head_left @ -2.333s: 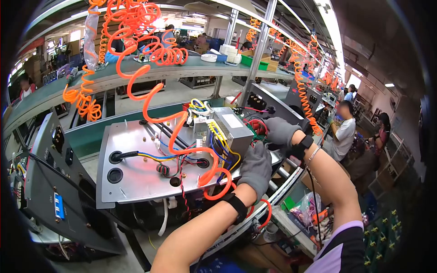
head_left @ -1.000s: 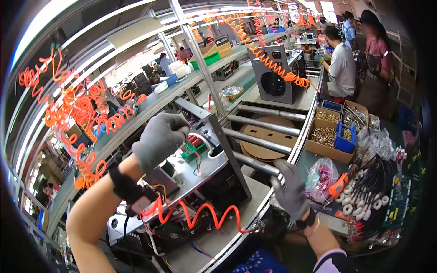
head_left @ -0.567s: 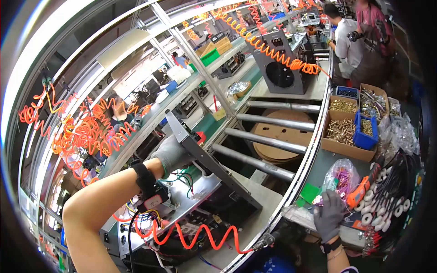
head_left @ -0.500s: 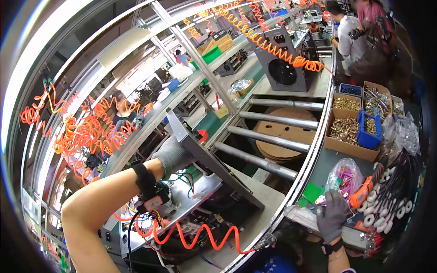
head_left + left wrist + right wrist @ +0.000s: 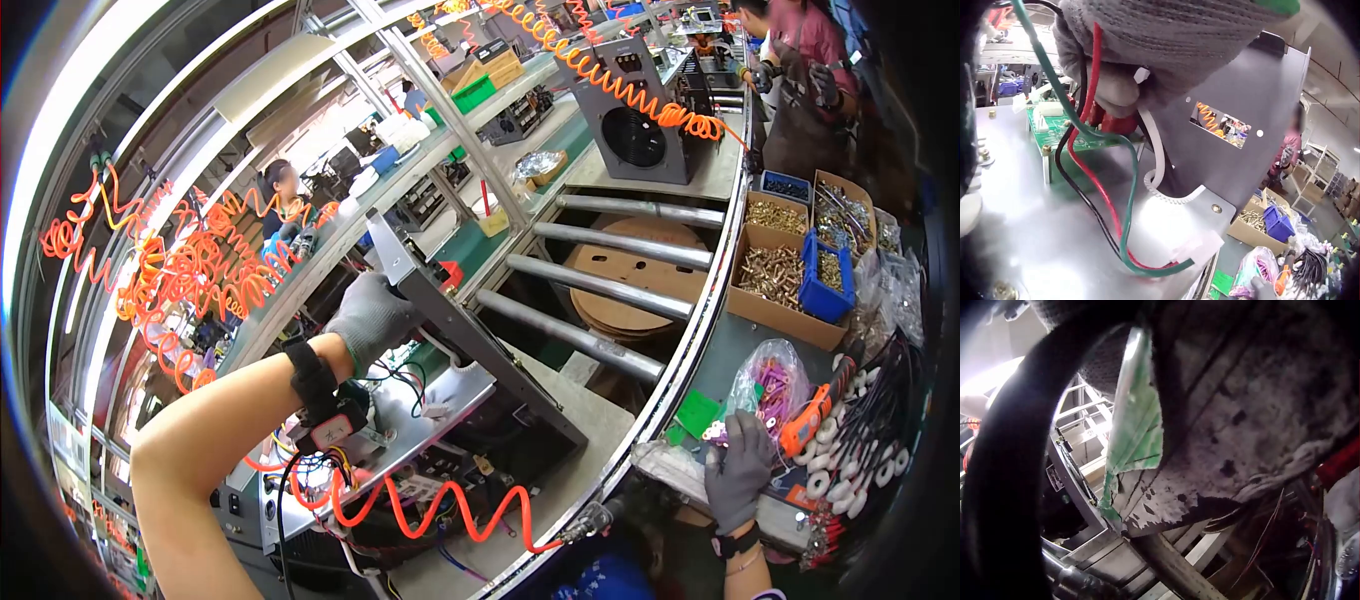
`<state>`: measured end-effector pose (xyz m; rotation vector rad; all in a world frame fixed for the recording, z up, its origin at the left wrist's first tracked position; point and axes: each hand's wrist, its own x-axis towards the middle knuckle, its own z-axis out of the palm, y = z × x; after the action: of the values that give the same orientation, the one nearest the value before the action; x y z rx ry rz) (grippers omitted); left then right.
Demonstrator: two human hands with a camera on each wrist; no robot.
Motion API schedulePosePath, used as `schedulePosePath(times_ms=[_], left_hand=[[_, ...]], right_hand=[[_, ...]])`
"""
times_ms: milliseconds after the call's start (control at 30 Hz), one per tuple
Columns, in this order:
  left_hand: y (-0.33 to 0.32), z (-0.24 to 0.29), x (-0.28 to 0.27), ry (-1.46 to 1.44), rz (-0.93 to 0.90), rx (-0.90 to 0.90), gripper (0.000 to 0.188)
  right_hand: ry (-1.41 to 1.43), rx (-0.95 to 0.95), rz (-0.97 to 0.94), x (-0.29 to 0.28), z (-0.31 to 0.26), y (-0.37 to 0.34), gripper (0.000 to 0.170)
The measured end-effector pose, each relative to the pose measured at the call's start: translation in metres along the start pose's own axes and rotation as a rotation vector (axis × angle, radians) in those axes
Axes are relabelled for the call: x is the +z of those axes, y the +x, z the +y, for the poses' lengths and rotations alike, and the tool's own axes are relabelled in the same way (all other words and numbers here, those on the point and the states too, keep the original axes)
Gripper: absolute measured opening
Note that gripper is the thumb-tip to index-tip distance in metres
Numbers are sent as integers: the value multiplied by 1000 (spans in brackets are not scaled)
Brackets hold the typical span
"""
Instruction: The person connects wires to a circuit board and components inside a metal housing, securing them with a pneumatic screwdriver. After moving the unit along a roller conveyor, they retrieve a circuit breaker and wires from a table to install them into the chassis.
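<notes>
My gloved left hand (image 5: 375,315) is at the inner side of an upright grey panel (image 5: 470,340) on a metal chassis. In the left wrist view, its thumb lies beside a red part (image 5: 1119,122) on a green circuit board (image 5: 1057,128). A white cable (image 5: 1155,147) runs up to the hand; red, black and green wires hang in front. The other fingers are hidden, so I cannot tell what they hold. On the side bench, my gloved right hand (image 5: 740,470) reaches with extended fingers to a clear plastic bag (image 5: 765,375) of pink-purple small parts.
An orange-handled tool (image 5: 805,422) and white-ringed black cables (image 5: 850,450) lie right of the bag. Behind stands a cardboard box (image 5: 780,315) of brass fittings with a blue bin (image 5: 826,280). Metal rollers (image 5: 570,335) lead to another cabinet (image 5: 635,130). A coiled orange hose (image 5: 440,510) crosses the chassis.
Both hands were at the chassis's metal box; the left went to the upright panel and the right moved across to the bag. Lately the hands have barely moved while the head view shifted slightly.
</notes>
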<state>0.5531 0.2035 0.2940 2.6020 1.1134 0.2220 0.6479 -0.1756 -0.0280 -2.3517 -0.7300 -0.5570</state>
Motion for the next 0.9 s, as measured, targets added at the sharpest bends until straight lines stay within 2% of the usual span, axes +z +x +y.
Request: schedulePosePath(times_ms=[133,200,367,567,667,800,900], left_hand=[[0,0,0,30,41,-3,32],[8,-7,2,128,93,84,31],[12,-14,2,-117,41,-46,26],[21,-21,0,-303,-5,22,22],[29,-24,-10,-326,-148,-63,21],[30,-24,-17,-351,-234,-42,21],[25,-11,-23,-279,-283,-102,22]], right_hand=[[-10,0,16,1,0,-1,46],[-7,-3,20,2,0,-1,46],[-6,-10,20,0,1,0,44],[2,1,13,0,0,1,45],[-3,2,12,0,-1,1,45],[-4,2,14,1,-1,1,46],[-14,9,8,2,-2,1,46]])
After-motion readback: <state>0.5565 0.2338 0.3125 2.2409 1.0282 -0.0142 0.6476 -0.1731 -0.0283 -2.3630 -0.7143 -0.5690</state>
